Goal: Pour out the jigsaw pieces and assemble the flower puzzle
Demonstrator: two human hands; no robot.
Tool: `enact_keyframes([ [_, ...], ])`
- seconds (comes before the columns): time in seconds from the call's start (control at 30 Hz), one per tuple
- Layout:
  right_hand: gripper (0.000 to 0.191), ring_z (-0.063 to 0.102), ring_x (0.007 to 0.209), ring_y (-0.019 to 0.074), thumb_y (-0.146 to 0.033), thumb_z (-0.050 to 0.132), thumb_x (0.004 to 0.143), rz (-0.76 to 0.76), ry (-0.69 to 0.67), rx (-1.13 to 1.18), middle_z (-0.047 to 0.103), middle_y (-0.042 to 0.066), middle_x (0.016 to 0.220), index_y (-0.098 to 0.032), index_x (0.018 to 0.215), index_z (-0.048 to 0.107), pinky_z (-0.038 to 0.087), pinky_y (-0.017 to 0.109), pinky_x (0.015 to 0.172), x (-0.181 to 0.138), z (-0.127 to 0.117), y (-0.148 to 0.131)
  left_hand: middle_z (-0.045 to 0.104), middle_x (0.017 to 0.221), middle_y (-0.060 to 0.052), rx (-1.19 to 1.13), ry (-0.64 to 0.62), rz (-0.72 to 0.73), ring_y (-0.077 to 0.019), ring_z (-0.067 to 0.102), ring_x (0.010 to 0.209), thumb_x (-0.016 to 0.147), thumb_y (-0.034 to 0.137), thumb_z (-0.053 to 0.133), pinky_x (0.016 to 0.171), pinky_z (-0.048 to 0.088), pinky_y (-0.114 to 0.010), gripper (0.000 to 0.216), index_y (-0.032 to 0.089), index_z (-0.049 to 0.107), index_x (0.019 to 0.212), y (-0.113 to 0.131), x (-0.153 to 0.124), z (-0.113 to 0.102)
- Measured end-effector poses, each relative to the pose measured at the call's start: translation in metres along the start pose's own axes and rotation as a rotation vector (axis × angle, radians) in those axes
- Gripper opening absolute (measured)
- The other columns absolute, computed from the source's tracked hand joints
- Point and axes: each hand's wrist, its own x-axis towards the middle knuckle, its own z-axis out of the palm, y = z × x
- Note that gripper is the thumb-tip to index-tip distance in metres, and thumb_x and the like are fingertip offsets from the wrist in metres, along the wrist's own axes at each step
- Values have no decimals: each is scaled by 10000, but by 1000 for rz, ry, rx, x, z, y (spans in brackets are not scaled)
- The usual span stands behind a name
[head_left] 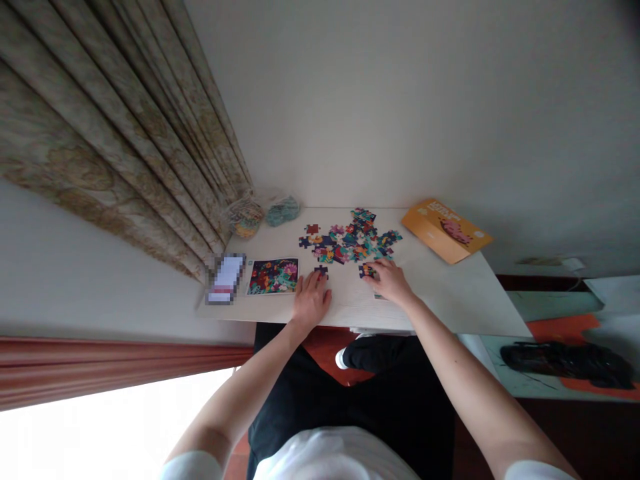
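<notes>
My left hand (311, 301) rests on the front of the table with its fingers stretched out. Its fingertips touch a dark puzzle piece (321, 269), and the thumb lies apart from it. To the right, my right hand (393, 283) has its thumb and fingers on a dark puzzle piece with orange (367, 271), partly covered by the fingertips. Beyond both hands spreads a heap of colorful loose puzzle pieces (353, 237). A red-brown piece (312, 229) lies at its left edge. Beside my left hand is a printed picture sheet (273, 276) with a dark, flowery design.
A blurred-out phone (226, 279) lies at the table's left end. Two clear bags of pieces, one yellowish (245, 219) and one teal (283, 211), sit by the curtain (165, 127). An orange box (445, 230) stands at the back right against the wall (380, 100).
</notes>
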Motion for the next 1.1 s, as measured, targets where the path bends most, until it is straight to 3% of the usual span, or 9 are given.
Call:
enact_keyframes([
  [0.23, 244, 668, 932, 274, -360, 833, 768, 13, -61, 133, 700, 77, 1015, -266, 969, 732, 555, 404, 803, 18, 13, 20, 624, 1474, -114, -19, -19, 1, -278, 555, 1398, 1005, 271, 539, 1241, 363, -557, 384, 228, 628, 1377, 1, -1, -1],
  [0.4, 294, 682, 811, 244, -319, 869, 668, 73, -95, 259, 717, 45, 905, -246, 854, 653, 550, 376, 725, 25, 14, 21, 623, 1475, -119, -29, -6, 0, -278, 558, 1394, 1005, 269, 536, 1235, 367, -571, 383, 226, 625, 1375, 0, -1, 0],
  [0.53, 270, 672, 659, 190, -323, 772, 755, 77, -106, 519, 726, -15, 797, -257, 975, 630, 526, 316, 625, 20, 10, 13, 628, 1467, -124, -34, -6, -4, -284, 562, 1388, 990, 266, 554, 1226, 373, -581, 397, 238, 626, 1380, 1, 0, -1],
  [0.67, 201, 710, 657, 205, -376, 695, 855, 150, -120, 690, 761, 17, 785, -244, 1000, 650, 542, 321, 620, 15, 9, 7, 634, 1457, -125, -26, -10, -9, -286, 561, 1389, 985, 264, 559, 1240, 357, -577, 399, 239, 631, 1377, 2, 0, -3],
  [0.77, 205, 725, 708, 214, -381, 704, 871, 154, -78, 638, 773, 36, 809, -231, 1010, 696, 562, 333, 666, 13, 12, 3, 636, 1455, -123, -24, -2, -8, -289, 566, 1385, 986, 265, 558, 1241, 354, -578, 397, 239, 632, 1375, 1, 0, -3],
  [0.97, 115, 710, 928, 241, -330, 700, 901, 13, 70, 289, 760, 74, 963, -241, 951, 751, 565, 375, 836, 10, 21, -14, 643, 1446, -129, -16, 18, -10, -298, 577, 1372, 987, 269, 557, 1231, 360, -591, 390, 232, 642, 1365, 1, 0, 1],
  [1.1, 203, 703, 920, 241, -376, 602, 968, 30, 140, 398, 756, 94, 1014, -232, 993, 742, 563, 381, 846, 5, 15, -10, 637, 1451, -133, -17, 13, -5, -298, 573, 1377, 993, 269, 551, 1235, 356, -589, 394, 227, 633, 1376, 0, 0, 1],
])
